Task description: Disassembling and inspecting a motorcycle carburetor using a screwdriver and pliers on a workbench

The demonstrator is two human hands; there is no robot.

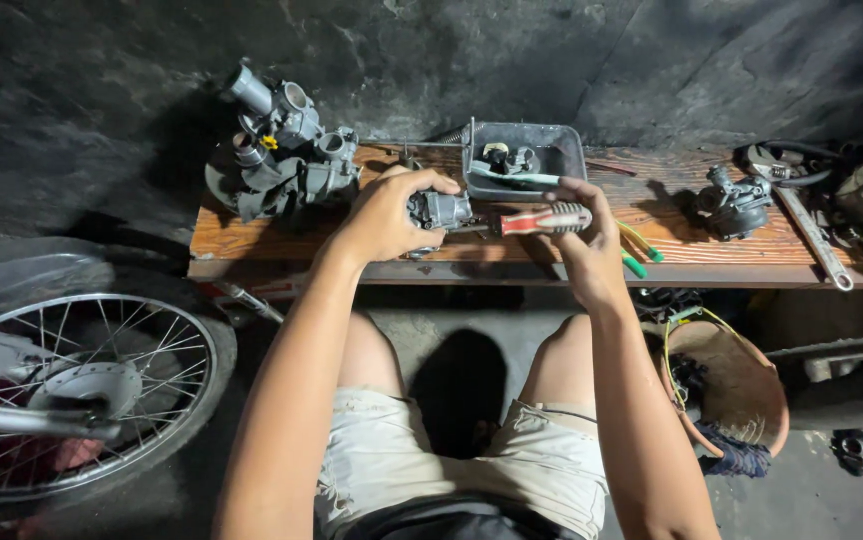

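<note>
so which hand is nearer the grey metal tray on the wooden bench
Right. The right hand, gripping the red-and-grey-handled screwdriver, sits just below the grey metal tray, nearly at its front edge. The left hand, holding the small grey carburetor, is off to the tray's lower left.

No packages, labels, signs or screens in view, only bare metal parts and tools on a wooden bench (252, 235)

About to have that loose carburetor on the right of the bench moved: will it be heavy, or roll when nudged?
The carburetor looks like cast metal, so it is probably heavy for its size and rigid. Its lumpy body with jutting fittings seems unlikely to roll; it may rock or tip instead. The bench is rough wood, so it would likely drag, not slide.
</note>
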